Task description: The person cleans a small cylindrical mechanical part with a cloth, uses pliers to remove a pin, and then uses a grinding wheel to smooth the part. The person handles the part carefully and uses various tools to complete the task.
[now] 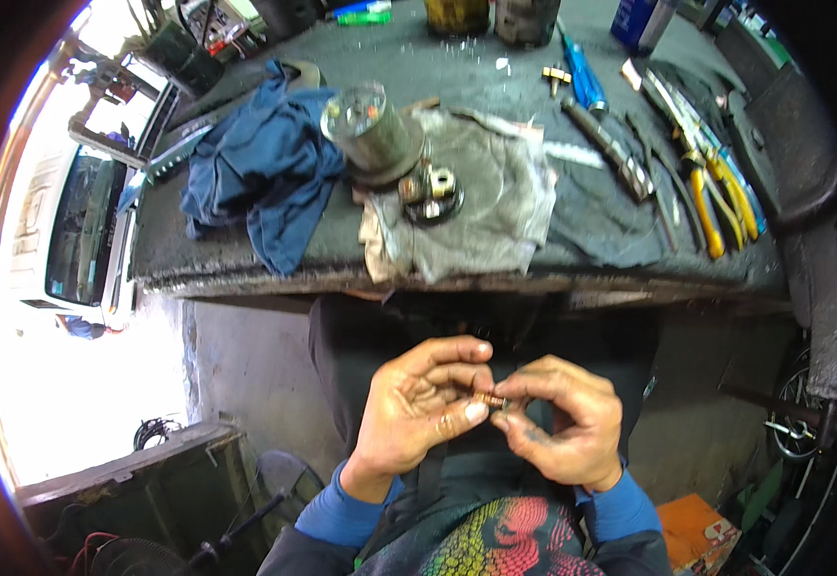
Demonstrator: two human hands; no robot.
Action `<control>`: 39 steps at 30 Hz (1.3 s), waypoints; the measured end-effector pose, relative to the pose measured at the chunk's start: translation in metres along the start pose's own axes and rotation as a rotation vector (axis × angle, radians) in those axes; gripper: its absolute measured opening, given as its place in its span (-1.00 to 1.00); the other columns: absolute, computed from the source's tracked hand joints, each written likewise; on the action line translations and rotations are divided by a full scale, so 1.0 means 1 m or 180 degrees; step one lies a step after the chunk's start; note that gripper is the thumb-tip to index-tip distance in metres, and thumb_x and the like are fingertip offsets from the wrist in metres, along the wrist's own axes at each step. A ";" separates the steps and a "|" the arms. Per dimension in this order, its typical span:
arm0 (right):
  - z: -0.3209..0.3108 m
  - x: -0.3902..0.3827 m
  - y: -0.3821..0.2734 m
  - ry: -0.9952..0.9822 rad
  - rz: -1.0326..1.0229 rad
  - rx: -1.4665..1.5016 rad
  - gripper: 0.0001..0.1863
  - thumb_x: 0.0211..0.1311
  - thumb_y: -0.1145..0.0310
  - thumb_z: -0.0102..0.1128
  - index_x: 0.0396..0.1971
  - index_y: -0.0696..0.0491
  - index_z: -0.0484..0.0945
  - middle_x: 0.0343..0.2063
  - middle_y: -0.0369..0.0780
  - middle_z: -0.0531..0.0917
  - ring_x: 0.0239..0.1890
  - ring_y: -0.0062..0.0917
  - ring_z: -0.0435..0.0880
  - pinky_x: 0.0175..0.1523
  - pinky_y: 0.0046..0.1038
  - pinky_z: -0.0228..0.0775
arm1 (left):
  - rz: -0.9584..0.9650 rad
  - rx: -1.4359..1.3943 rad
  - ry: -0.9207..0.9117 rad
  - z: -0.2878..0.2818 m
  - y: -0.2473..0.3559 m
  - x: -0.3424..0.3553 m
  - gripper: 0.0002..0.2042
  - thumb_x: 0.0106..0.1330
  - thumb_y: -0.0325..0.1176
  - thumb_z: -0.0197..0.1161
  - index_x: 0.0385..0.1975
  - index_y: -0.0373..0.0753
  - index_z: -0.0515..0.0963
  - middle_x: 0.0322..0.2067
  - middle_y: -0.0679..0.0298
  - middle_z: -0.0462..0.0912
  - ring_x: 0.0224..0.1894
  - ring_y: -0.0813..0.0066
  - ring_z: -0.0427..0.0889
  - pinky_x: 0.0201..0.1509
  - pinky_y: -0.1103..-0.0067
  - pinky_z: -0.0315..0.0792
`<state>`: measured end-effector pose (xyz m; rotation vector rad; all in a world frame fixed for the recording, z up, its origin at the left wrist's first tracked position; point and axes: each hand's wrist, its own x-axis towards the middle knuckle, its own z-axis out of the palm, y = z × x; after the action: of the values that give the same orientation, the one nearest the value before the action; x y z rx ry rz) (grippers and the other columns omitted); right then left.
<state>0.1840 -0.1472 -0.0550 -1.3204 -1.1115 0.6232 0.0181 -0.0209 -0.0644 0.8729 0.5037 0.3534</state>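
Between my hands, above my lap, is a small copper-coloured cylindrical part (490, 399), partly covered by fingertips. My left hand (417, 403) pinches one end of it with the thumb and fingers, palm turned up and index finger stretched out. At the other end, the thumb and index finger of my right hand (572, 418) close on it. Past my hands, on the bench, a metal cylinder (370, 139) stands at the edge of a grey rag (495, 206). Beside it on the rag sits a small dark round part with brass-coloured pieces (432, 196).
The dark workbench (275, 280) carries a crumpled blue cloth (260, 158) at left. At right lie yellow-handled pliers (705, 206), a blue screwdriver (584, 72), a dark metal rod (610, 152) and a small brass fitting (556, 77). Cans (526, 21) stand at the back.
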 end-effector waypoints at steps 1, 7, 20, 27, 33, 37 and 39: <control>0.000 -0.001 -0.001 0.0014 0.0048 0.0025 -0.67 0.05 0.68 0.48 -0.12 0.21 0.70 -0.29 -0.13 0.77 -0.39 -0.53 0.75 -0.26 -0.53 0.60 | -0.0030 -0.0034 -0.0014 0.000 0.000 -0.001 -0.46 0.30 -0.64 0.44 0.28 -0.43 0.45 -0.08 0.17 0.68 0.02 0.48 0.69 0.20 0.53 0.58; -0.004 -0.001 -0.002 0.0013 0.0109 -0.0045 -0.66 0.03 0.65 0.49 -0.13 0.20 0.70 -0.26 -0.13 0.76 -0.37 -0.53 0.74 -0.23 -0.53 0.60 | -0.0037 -0.0131 0.0026 -0.003 -0.004 0.005 -0.49 0.27 -0.69 0.44 0.23 -0.45 0.47 -0.09 0.04 0.76 -0.02 0.36 0.77 0.15 0.46 0.67; -0.013 0.010 -0.010 -0.0165 -0.0252 -0.0517 -0.63 0.00 0.72 0.44 -0.13 0.14 0.74 -0.21 -0.12 0.74 -0.26 -0.38 0.77 -0.19 -0.46 0.63 | -0.0064 0.0014 0.0129 0.000 0.002 0.005 -0.58 0.31 -0.61 0.46 0.15 -0.40 0.53 -0.09 0.12 0.75 0.00 0.45 0.75 0.10 0.55 0.70; -0.017 0.025 -0.020 -0.0425 -0.0482 -0.0840 -0.59 -0.07 0.74 0.42 -0.14 0.08 0.74 -0.22 -0.15 0.70 -0.25 -0.32 0.76 -0.20 -0.42 0.63 | -0.0088 0.0000 0.0094 0.000 0.014 0.008 -0.65 0.36 -0.58 0.43 0.11 -0.41 0.54 -0.13 0.12 0.78 -0.09 0.46 0.78 0.03 0.55 0.72; -0.013 0.045 -0.027 -0.0460 -0.0664 -0.1103 -0.58 -0.17 0.77 0.40 -0.24 0.05 0.78 -0.24 -0.20 0.70 -0.30 -0.44 0.73 -0.27 -0.47 0.60 | -0.0014 -0.0156 0.0043 -0.005 0.025 0.017 -0.69 0.35 -0.60 0.40 0.06 -0.41 0.53 -0.19 0.11 0.79 -0.17 0.38 0.81 -0.08 0.48 0.72; -0.007 0.051 -0.035 -0.0373 -0.0501 -0.0982 -0.61 -0.03 0.64 0.52 -0.12 0.13 0.72 -0.17 -0.15 0.71 -0.27 -0.40 0.74 -0.18 -0.45 0.62 | 0.0133 -0.0349 0.0103 -0.002 0.028 0.013 -0.68 0.36 -0.61 0.40 0.06 -0.43 0.53 -0.12 0.06 0.77 -0.10 0.36 0.80 -0.06 0.51 0.71; -0.003 0.051 -0.038 -0.0190 -0.0262 -0.0792 -0.62 0.04 0.58 0.54 -0.08 0.17 0.70 -0.15 -0.11 0.71 -0.25 -0.30 0.76 -0.15 -0.41 0.64 | 0.0217 -0.0356 0.0158 -0.006 0.025 0.012 -0.67 0.34 -0.63 0.40 0.07 -0.43 0.52 -0.12 0.04 0.78 -0.09 0.32 0.81 -0.06 0.47 0.73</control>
<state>0.1982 -0.1108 -0.0044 -1.4665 -1.3177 0.4771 0.0227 0.0035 -0.0506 0.7757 0.4961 0.4624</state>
